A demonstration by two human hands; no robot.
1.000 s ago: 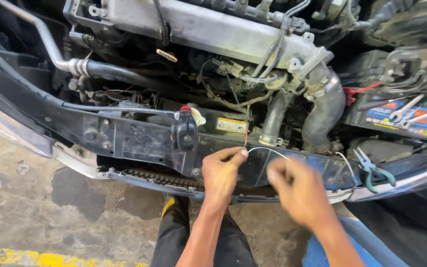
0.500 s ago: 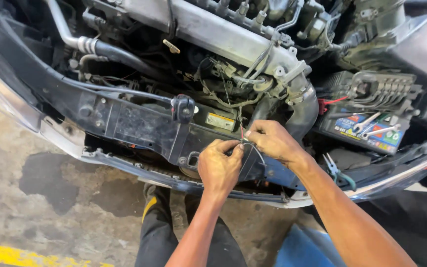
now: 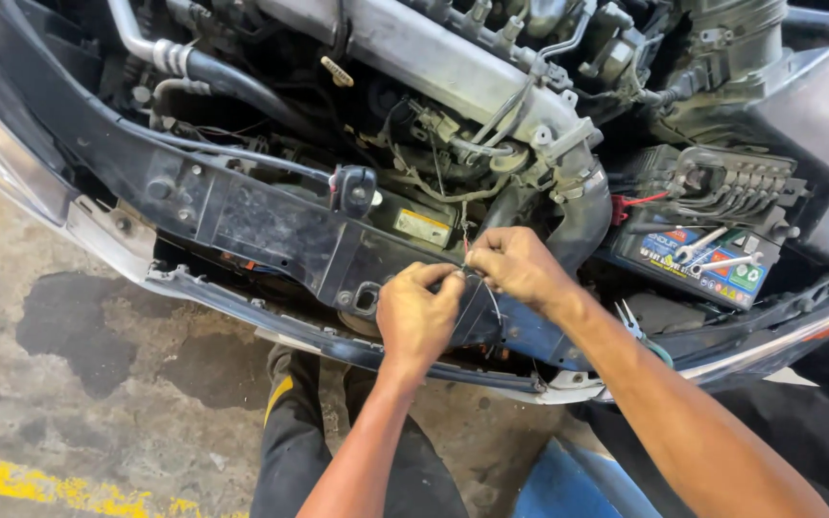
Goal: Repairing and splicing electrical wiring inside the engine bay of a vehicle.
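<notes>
Head view: both hands meet over the black front panel point(image 3: 271, 225) — left hand point(image 3: 417, 317) and right hand point(image 3: 520, 267) each pinch a thin wire point(image 3: 487, 295), fingers pressed together, seemingly to keep it taut. Wrenches point(image 3: 712, 251) rest on the battery point(image 3: 698, 264), right.

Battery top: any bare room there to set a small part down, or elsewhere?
Battery: crowded, two wrenches lie across it. Front crossmember: a bare stretch left of the latch. Around both hands, left and right, wires crowd the space.
</notes>
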